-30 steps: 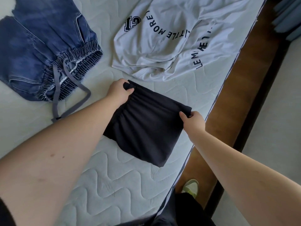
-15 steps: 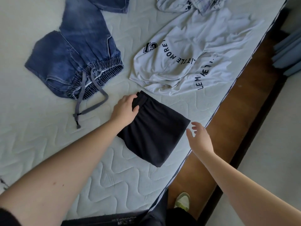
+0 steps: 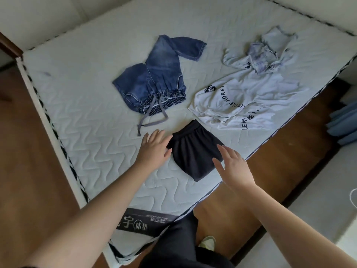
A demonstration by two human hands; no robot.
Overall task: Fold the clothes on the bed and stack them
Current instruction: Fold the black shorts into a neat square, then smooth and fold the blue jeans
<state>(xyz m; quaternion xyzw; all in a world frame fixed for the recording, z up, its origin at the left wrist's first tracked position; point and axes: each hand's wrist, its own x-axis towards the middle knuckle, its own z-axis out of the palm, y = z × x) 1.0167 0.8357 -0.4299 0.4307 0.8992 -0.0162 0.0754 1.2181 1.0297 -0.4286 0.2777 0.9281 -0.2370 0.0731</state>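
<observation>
Since a second ago we have let go of the folded black shorts point(image 3: 195, 151): both hands then pinched the waistband corners, and now neither holds anything. Our view has also pulled back, so far more of the mattress point(image 3: 92, 120) shows than before.

Our left hand point(image 3: 155, 149) lies just left of centre, fingers straight and spread, its thumb side touching or nearly touching the left edge of the shorts; we cannot tell which. Our right hand point(image 3: 234, 169) is open too, fingers extended, at the shorts' right edge and overlapping it in the picture; whether it touches the cloth we cannot tell.

The shorts lie folded in a compact rectangle at the centre of the frame, near the mattress's lower right edge, waistband toward the top.

Above and left of them lie the blue jeans point(image 3: 154, 80), roughly bunched, their grey drawstring point(image 3: 152, 115) trailing down toward our left hand. At centre right the white printed shirt point(image 3: 241, 101) is spread unfolded, and a pale checked shirt point(image 3: 270, 55) lies crumpled at its top end, in the upper right.

Wooden floor point(image 3: 270, 151) runs along the mattress's right side.
</observation>
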